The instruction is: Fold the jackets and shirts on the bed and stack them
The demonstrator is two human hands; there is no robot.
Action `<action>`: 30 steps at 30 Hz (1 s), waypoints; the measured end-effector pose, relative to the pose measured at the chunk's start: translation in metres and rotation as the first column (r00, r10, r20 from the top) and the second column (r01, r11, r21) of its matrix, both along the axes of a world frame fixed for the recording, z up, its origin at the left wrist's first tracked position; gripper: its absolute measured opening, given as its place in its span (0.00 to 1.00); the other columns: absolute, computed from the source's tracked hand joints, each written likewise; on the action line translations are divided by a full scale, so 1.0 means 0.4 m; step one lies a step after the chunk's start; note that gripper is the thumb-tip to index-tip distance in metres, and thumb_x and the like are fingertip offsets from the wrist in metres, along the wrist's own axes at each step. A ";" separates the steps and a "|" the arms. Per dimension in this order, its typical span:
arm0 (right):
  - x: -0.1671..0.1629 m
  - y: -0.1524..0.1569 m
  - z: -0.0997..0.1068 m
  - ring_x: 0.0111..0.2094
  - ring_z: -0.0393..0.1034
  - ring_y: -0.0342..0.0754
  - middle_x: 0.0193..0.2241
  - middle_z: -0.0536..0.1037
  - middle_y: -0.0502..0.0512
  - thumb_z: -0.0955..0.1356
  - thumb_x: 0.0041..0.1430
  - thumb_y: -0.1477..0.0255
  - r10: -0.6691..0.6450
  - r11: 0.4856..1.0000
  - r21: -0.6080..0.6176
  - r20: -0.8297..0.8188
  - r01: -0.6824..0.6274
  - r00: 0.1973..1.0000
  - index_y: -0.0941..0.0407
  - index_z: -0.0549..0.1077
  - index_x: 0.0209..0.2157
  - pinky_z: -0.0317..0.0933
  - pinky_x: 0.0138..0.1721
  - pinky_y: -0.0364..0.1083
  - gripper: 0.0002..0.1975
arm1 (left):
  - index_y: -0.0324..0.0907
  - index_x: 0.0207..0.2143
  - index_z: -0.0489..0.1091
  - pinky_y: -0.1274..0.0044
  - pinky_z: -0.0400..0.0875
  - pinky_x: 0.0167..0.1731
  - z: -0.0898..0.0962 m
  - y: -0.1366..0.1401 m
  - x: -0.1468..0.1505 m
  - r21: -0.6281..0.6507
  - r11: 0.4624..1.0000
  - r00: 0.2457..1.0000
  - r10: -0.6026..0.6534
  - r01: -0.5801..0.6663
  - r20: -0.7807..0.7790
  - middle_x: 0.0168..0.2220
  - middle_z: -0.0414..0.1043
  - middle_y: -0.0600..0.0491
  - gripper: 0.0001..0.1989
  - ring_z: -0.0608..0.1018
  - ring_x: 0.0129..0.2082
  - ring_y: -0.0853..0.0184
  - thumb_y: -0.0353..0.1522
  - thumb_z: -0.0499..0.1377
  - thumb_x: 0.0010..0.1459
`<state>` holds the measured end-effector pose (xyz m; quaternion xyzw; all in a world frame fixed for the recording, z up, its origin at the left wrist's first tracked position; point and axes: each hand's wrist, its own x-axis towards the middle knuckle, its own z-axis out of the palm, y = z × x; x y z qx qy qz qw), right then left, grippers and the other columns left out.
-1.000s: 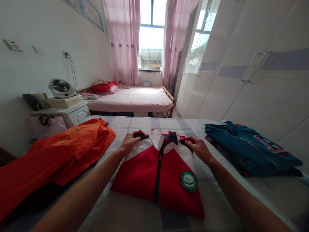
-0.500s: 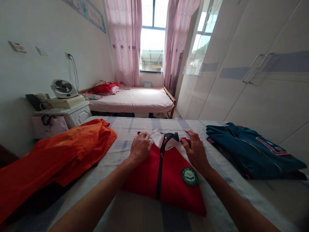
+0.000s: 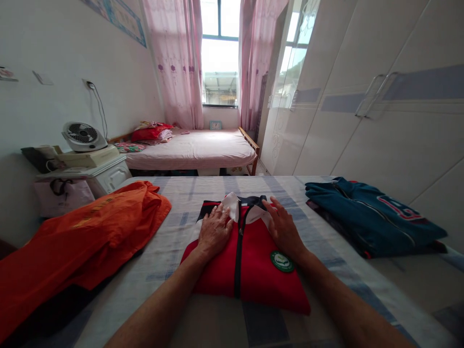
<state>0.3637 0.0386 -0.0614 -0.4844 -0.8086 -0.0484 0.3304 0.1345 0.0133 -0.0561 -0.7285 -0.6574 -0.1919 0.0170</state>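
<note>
A red jacket [image 3: 259,263] lies folded in front of me, with a white collar, a dark front zip and a round green badge. My left hand [image 3: 216,231] rests flat on its upper left part beside the collar, fingers stretched out. On the other side of the collar, my right hand [image 3: 283,226] lies on the upper right part, its fingers also extended. Neither hand grips the cloth. The jacket's underside is hidden.
Orange clothing [image 3: 105,232] spreads along the left. At the right, a folded teal zip jacket [image 3: 369,217] lies on dark clothing. All rest on a striped bedsheet [image 3: 177,195]. Beyond are a pink bed [image 3: 195,147], a fan [image 3: 84,135] on a cabinet, and white wardrobes [image 3: 326,140].
My left hand has slid inward and flattened on the jacket. The right hand has moved in toward the collar and come down on the cloth. The view has shifted slightly right.
</note>
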 end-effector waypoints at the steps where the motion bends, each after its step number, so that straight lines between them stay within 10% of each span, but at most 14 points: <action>1: -0.001 0.001 0.000 0.61 0.53 0.54 0.61 0.59 0.61 0.57 0.55 0.81 -0.001 1.000 -0.023 0.012 0.001 1.000 0.54 0.63 0.56 0.55 0.55 0.57 0.27 | 0.43 0.59 0.61 0.60 0.58 0.56 0.000 -0.001 0.000 0.002 1.000 1.000 -0.001 0.001 0.000 0.64 0.54 0.46 0.23 0.60 0.61 0.56 0.38 0.47 0.63; 7: 0.011 0.012 -0.013 0.52 0.65 0.52 0.49 0.72 0.59 0.59 0.54 0.81 -0.002 0.993 -0.120 -0.071 -0.007 0.997 0.56 0.71 0.43 0.60 0.52 0.54 0.18 | 0.42 0.58 0.62 0.59 0.59 0.55 -0.002 -0.001 0.000 0.018 1.000 1.000 -0.012 0.012 0.012 0.63 0.55 0.45 0.23 0.61 0.61 0.55 0.38 0.47 0.62; 13: 0.014 -0.002 0.000 0.59 0.56 0.56 0.56 0.66 0.62 0.60 0.56 0.82 0.101 0.987 0.118 0.067 -0.109 0.993 0.56 0.74 0.42 0.56 0.54 0.58 0.16 | 0.38 0.56 0.63 0.58 0.60 0.55 -0.003 -0.003 -0.005 0.141 0.990 0.999 -0.035 0.031 0.031 0.61 0.59 0.41 0.22 0.62 0.60 0.53 0.33 0.50 0.60; 18: 0.012 -0.010 0.012 0.48 0.67 0.50 0.46 0.75 0.58 0.59 0.61 0.78 0.271 0.957 0.081 0.102 -0.280 0.957 0.55 0.73 0.47 0.60 0.51 0.52 0.17 | 0.43 0.59 0.59 0.69 0.63 0.55 0.005 -0.020 -0.008 0.390 0.890 0.965 -0.262 0.236 0.015 0.59 0.61 0.46 0.25 0.66 0.56 0.62 0.25 0.48 0.59; 22: 0.011 -0.016 0.021 0.48 0.67 0.49 0.47 0.75 0.57 0.59 0.61 0.79 0.300 0.952 0.035 0.095 -0.304 0.949 0.53 0.71 0.51 0.60 0.51 0.52 0.19 | 0.52 0.59 0.59 0.69 0.66 0.51 0.014 -0.031 0.001 0.344 0.876 0.941 -0.326 0.338 -0.093 0.58 0.60 0.48 0.25 0.69 0.52 0.62 0.26 0.47 0.61; 30: 0.013 -0.018 0.015 0.47 0.69 0.47 0.46 0.75 0.55 0.59 0.59 0.80 0.269 0.961 -0.072 -0.010 -0.269 0.963 0.51 0.76 0.41 0.62 0.49 0.51 0.17 | 0.42 0.42 0.70 0.70 0.68 0.41 0.024 -0.033 0.008 0.222 0.974 0.996 0.063 -0.046 -0.070 0.46 0.68 0.46 0.13 0.72 0.43 0.60 0.28 0.51 0.57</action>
